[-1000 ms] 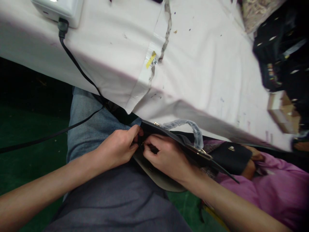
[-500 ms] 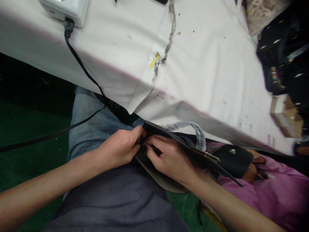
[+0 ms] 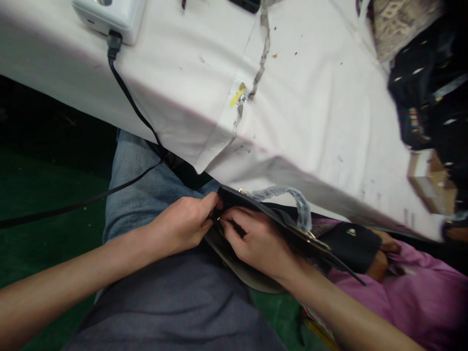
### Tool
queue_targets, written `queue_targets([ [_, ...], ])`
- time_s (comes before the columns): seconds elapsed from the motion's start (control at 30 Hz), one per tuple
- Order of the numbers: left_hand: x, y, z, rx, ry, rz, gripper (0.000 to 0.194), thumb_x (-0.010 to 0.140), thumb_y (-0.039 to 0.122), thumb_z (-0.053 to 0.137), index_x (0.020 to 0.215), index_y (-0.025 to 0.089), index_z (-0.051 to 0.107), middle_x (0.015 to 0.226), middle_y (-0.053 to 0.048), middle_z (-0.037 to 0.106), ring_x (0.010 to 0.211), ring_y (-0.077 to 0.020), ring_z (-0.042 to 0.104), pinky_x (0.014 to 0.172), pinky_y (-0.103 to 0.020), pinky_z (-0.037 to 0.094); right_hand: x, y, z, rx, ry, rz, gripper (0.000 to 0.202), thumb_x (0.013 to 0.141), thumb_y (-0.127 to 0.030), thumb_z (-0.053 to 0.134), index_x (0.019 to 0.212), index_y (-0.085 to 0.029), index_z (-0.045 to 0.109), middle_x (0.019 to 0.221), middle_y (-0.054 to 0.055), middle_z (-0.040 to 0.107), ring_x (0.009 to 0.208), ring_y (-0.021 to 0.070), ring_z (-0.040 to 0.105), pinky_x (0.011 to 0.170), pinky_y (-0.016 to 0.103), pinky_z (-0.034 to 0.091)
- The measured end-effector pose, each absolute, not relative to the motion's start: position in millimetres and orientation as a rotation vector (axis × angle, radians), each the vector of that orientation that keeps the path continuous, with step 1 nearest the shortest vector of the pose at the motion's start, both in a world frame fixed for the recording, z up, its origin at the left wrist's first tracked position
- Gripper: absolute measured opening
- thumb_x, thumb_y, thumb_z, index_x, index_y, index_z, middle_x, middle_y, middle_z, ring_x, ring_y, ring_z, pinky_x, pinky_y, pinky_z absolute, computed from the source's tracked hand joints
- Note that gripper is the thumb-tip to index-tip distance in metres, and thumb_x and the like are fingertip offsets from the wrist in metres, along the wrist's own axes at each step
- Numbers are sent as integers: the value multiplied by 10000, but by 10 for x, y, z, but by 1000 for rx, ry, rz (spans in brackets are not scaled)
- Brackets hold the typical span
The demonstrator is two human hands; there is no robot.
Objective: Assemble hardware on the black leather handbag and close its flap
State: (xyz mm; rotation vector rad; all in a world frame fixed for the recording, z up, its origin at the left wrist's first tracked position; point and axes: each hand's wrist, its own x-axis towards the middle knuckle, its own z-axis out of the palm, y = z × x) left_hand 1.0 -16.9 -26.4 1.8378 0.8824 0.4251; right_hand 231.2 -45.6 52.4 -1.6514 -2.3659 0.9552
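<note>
A black handbag [image 3: 261,205] rests on my lap against the table's edge, its mouth turned toward me. Clear plastic film wraps its curved handle [image 3: 302,207], and gold-coloured metal fittings show along the panel. My left hand [image 3: 190,219] is closed, pinching the bag's edge at the left corner between thumb and fingers. Inside the opening, my right hand [image 3: 252,234] is closed too, thumb and forefinger meeting at a small gold-coloured metal piece [image 3: 218,219]. Its exact kind is too small to tell. A lighter flap [image 3: 248,275] of the bag hangs below my right hand.
A white cloth with taped seams covers the table [image 3: 310,112]. A white device [image 3: 109,19] with a black power cord [image 3: 127,92] sits at upper left. Dark bags [image 3: 413,87] and a small cardboard box [image 3: 431,180] lie at right. A co-worker's pink-clad body [image 3: 420,287] and hand [image 3: 389,242] are nearby.
The view has shifted slightly, so the tabletop things appear a little farther right and lower. Both hands keep nearly the same hold at the bag's corner.
</note>
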Motion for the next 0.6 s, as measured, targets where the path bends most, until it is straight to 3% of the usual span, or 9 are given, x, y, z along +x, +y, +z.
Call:
queue_targets([
  [0.3, 15, -188, -266, 1883, 875, 420, 387, 965, 48, 577, 1297, 229, 496, 1004, -38, 766, 901, -317, 806, 703, -385, 531, 2308, -465, 430, -1470, -2338, 954, 185, 1075, -94, 629, 986, -191, 758, 995, 45, 757, 966, 213, 749, 910, 323, 538],
  [0.47, 26, -191, -244, 1915, 851, 453, 382, 927, 42, 574, 1247, 235, 495, 945, -14, 737, 833, -296, 790, 660, -375, 468, 2297, -473, 453, -1430, -2390, 842, 213, 1021, -55, 663, 857, -186, 703, 860, 16, 697, 821, 183, 712, 816, 315, 510],
  [0.6, 36, -191, -229, 1912, 865, 471, 370, 936, 41, 570, 1247, 231, 505, 955, -21, 738, 847, -291, 789, 669, -373, 465, 2293, -466, 521, -1438, -2449, 840, 201, 1051, -88, 648, 895, -189, 727, 905, 39, 726, 873, 214, 735, 856, 344, 539],
])
